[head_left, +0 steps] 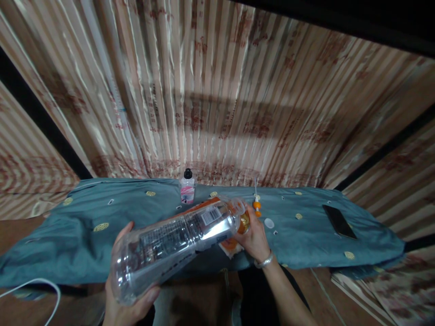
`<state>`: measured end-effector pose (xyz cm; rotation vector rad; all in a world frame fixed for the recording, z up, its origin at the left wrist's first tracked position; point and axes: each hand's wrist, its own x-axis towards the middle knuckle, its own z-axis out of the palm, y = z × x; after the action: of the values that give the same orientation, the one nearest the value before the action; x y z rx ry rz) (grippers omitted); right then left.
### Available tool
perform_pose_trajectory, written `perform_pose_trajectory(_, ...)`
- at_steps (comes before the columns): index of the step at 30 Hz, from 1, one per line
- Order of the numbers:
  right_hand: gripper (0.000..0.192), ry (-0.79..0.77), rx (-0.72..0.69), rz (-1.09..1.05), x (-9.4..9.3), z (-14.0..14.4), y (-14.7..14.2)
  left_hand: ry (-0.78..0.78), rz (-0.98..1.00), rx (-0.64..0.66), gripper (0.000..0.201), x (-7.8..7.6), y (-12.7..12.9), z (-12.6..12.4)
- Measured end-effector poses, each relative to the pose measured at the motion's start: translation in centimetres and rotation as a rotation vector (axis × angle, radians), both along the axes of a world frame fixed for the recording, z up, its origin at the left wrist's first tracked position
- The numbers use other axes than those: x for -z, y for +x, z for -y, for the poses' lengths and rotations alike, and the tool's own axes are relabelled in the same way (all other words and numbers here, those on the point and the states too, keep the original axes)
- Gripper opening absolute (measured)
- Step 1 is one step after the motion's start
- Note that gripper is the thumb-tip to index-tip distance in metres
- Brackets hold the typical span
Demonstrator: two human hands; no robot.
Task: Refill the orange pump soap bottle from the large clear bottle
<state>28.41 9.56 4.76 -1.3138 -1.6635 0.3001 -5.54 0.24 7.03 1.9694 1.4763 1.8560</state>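
1. A striped curtain (217, 90) with reddish prints hangs across the far side.
2. A teal patterned cloth (306, 246) covers the long surface in front of it.
3. The large clear bottle (176, 240) is held above the cloth, tilted, its base near left and its neck far right.
4. The left hand (124, 310) grips the bottle around its base, thumb on the near side, fingers on the far side.
5. The right hand (254, 235) closes on an amber item (244, 222) right beside the bottle's mouth; whether it also grips the neck, I cannot tell.
6. A dark phone (339, 221) lies far to the right.
7. An orange packet (229, 246) shows partly beneath the bottle.
8. A small black-capped bottle (187, 192) stands upright on the far side.
9. An orange-collared pump (257, 206) lies beyond the right hand, its tube pointing far.
10. A white disc (269, 223) lies just right of that hand.
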Motion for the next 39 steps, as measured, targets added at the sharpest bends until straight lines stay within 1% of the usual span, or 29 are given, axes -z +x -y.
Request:
perform_pose_trajectory(6, 0.087, 0.002, -0.019, -0.003, 0.0, 0.0, -0.1, -0.013, 0.147, -0.086, 0.097, 0.6, 1.0, 0.0)
perform_pose_trajectory(10, 0.088, 0.012, -0.018, 0.004, 0.1, 0.0, -0.2, -0.013, 0.137, -0.086, 0.107, 0.8, 0.7, 0.1)
perform_pose_trajectory(12, 0.088, 0.023, -0.011, 0.010, 0.1, -0.1, -0.2, -0.065, 0.168, -0.062, 0.103, 0.6, 0.9, 0.3)
perform_pose_trajectory(13, 0.088, 0.025, -0.009, 0.014, 0.1, 0.0, -0.2, -0.126, 0.179, -0.022, 0.100, 0.4, 1.1, 0.5)
perform_pose_trajectory(14, 0.088, 0.024, -0.008, 0.017, 0.1, 0.0, -0.1, -0.152, 0.243, -0.039, 0.096, 0.2, 1.4, 0.7)
perform_pose_trajectory(15, 0.088, 0.020, -0.008, 0.018, 0.0, 0.0, -0.1, -0.145, 0.288, -0.069, 0.095, 0.0, 1.7, 0.8)
perform_pose_trajectory(17, 0.087, 0.011, -0.013, 0.011, -0.1, 0.0, -0.2, -0.134, 0.325, -0.094, 0.091, -0.3, 2.1, 1.0)
perform_pose_trajectory(20, 0.085, 0.011, -0.025, -0.005, -0.2, 0.0, -0.2, -0.132, 0.253, -0.069, 0.088, -0.2, 1.8, 0.8)
perform_pose_trajectory(22, 0.084, 0.012, -0.028, -0.011, -0.2, 0.0, -0.2, -0.121, 0.140, -0.019, 0.093, 0.0, 1.3, 0.5)
perform_pose_trajectory(23, 0.084, 0.013, -0.026, -0.011, -0.2, 0.0, -0.2, -0.047, 0.149, -0.062, 0.093, 0.1, 1.1, 0.3)
perform_pose_trajectory(26, 0.085, 0.018, -0.024, -0.005, -0.1, 0.0, -0.1, 0.000, 0.146, -0.090, 0.096, 0.3, 1.0, 0.0)
perform_pose_trajectory(29, 0.086, 0.014, -0.028, -0.001, 0.0, 0.0, -0.1, 0.017, 0.105, -0.083, 0.102, 0.6, 0.8, 0.0)
perform_pose_trajectory(32, 0.086, 0.013, -0.025, -0.006, 0.0, 0.0, -0.1, -0.022, 0.106, -0.071, 0.109, 0.9, 0.0, 0.1)
perform_pose_trajectory(34, 0.085, 0.018, -0.024, -0.009, 0.0, 0.0, -0.2, -0.101, 0.091, -0.004, 0.112, 1.0, -0.3, 0.2)
perform_pose_trajectory(36, 0.085, 0.019, -0.025, -0.009, 0.0, 0.0, -0.2, -0.041, 0.117, -0.062, 0.107, 0.9, -0.3, 0.3)
perform_pose_trajectory(37, 0.086, 0.018, -0.025, -0.008, 0.1, 0.0, -0.2, -0.032, 0.112, -0.064, 0.104, 0.7, 0.0, 0.4)
perform_pose_trajectory(39, 0.087, 0.019, -0.027, -0.004, 0.1, 0.0, -0.2, -0.079, 0.125, -0.031, 0.099, 0.2, 0.7, 0.5)
